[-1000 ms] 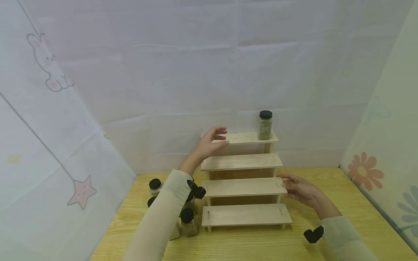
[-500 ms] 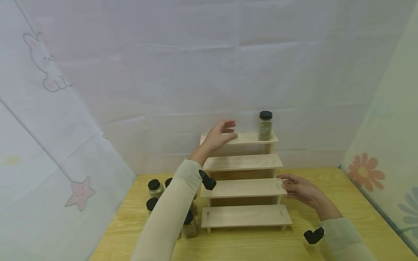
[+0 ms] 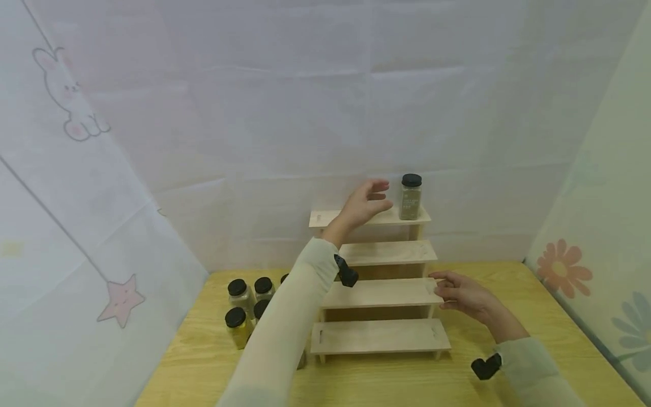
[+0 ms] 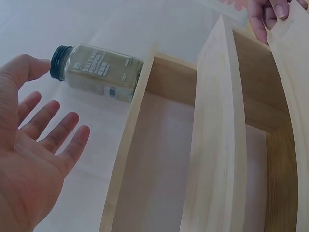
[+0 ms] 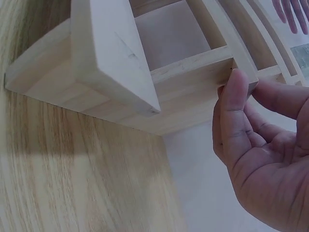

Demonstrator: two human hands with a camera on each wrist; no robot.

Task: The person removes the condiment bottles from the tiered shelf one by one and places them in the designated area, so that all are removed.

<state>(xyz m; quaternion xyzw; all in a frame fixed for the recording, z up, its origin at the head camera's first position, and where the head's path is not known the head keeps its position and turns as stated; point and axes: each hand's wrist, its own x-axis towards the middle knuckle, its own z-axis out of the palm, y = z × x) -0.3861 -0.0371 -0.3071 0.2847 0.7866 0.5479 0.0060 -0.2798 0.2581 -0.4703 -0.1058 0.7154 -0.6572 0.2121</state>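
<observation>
A pale wooden four-step display rack (image 3: pixel 378 336) stands on the table. On the right end of its top step, a clear spice jar (image 3: pixel 409 204) with a black lid and olive-coloured powder stands upright. My left hand (image 3: pixel 361 206) is over the top step, just left of this jar, fingers spread and holding nothing. In the left wrist view, the thumb appears close to the lid (image 4: pixel 60 63) and the palm (image 4: pixel 29 179) faces the camera. My right hand (image 3: pixel 470 298) pinches the right end of the second step from the bottom; the thumb (image 5: pixel 236 96) lies at its corner.
Several black-lidded spice jars (image 3: pixel 235 325) stand on the table left of the rack, partly hidden by my left sleeve (image 3: pixel 285 322). A white sheet (image 3: pixel 285 113) hangs close behind the rack. The wooden tabletop (image 3: pixel 381 384) extends in front.
My left hand has moved right and slightly up along the top step towards the jar there, uncovering more of the jars at left. My right hand keeps its place on the rack.
</observation>
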